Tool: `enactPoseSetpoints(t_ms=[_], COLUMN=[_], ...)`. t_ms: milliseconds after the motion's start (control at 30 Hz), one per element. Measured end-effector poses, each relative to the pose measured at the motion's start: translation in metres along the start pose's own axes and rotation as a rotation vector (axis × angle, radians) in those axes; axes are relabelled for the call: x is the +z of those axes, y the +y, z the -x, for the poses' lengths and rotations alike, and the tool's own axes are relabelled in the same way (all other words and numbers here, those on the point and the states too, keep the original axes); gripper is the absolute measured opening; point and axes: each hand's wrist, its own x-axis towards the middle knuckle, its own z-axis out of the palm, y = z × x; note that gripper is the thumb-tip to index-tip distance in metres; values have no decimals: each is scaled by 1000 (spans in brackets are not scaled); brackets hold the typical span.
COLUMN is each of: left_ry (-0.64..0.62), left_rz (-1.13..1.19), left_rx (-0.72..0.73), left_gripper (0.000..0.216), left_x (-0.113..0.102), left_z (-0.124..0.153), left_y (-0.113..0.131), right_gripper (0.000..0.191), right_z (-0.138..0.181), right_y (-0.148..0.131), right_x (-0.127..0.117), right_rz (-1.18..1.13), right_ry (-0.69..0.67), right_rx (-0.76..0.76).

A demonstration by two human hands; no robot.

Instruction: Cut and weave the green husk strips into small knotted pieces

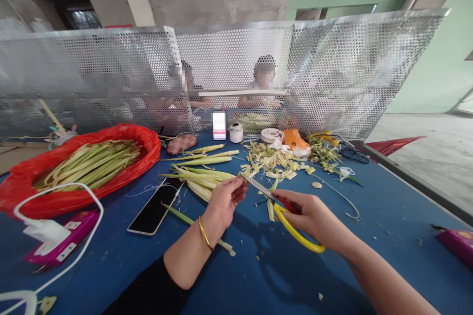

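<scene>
My right hand (308, 214) grips a pair of scissors (264, 190) with yellow handles, its blades pointing toward my left fingertips. My left hand (226, 199), with a gold bangle at the wrist, is closed in a pinch; a small pale bit shows at the fingertips by the blade tips, too small to name. Just beyond it lies a bunch of pale green leaf strips (197, 179). One long green strip (183, 216) passes under my left wrist. A heap of cut scraps (271, 157) spreads past the scissors, and a short strip hangs behind the blades.
At left stand a red plastic bag (148, 140) of long leaf strips and a purple power strip (79, 226) with a white cable. A dark phone (157, 209) lies near my left arm. Tape (272, 135) and a lit phone (219, 125) stand before a perforated metal screen (232, 54); people sit behind it.
</scene>
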Motion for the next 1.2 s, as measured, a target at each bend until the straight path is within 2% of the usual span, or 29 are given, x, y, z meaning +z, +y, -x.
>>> enactPoseSetpoints(t_ms=[100, 167, 267, 367, 467, 633, 700, 733, 800, 833, 900, 933, 1000, 1100, 1200], left_ry=[-7, -5, -3, -6, -26, -78, -94, -98, -102, -124, -187, -208, -203, -137, -134], left_rz=[-10, -15, -26, -35, -44, -102, -137, -154, -190, -207, -231, -246, -289, -378, -448], left_rx=[-9, -12, -11, -13, -17, 31, 87, 126, 208, 261, 370, 430, 542, 658, 689], left_gripper=[7, 6, 8, 9, 11, 14, 14, 13, 9, 7, 4, 3, 2, 6, 7], left_x=[0, -1, -2, -1, 0, 7, 11, 13, 17, 19, 20, 20, 17, 8, -1], left_z=[0, 0, 1, 3, 6, 17, 24, 27, 34, 37, 40, 41, 42, 42, 44], left_y=[0, 0, -1, -2, -3, -7, -8, -9, -11, -12, -13, -14, -13, -8, -5], right_gripper=[45, 45, 45, 43, 39, 34, 26, 22, 23, 27, 35, 39, 45, 38, 35], right_z=[-1, -3, -7, -12, -17, -18, -16, -14, -12, -11, -11, -12, -15, -21, -22], right_y=[4, 7, 13, 23, 36, 50, 46, 40, 23, 12, -11, -21, -38, -49, -48], right_x=[0, -3, -14, -28, -37, -35, -31, -27, -17, -10, 7, 15, 31, 45, 51], right_rz=[13, 85, 369, 753, 926, 982, 1012, 1000, 837, 611, 54, -158, -445, -729, -941], right_ry=[-22, 12, 148, 223, 149, 1, 15, 75, 270, 358, 301, 236, 236, 240, 184], right_rx=[11, 10, 33, 153, 250, 318, 297, 261, 134, 49, -35, -8, 78, 184, 282])
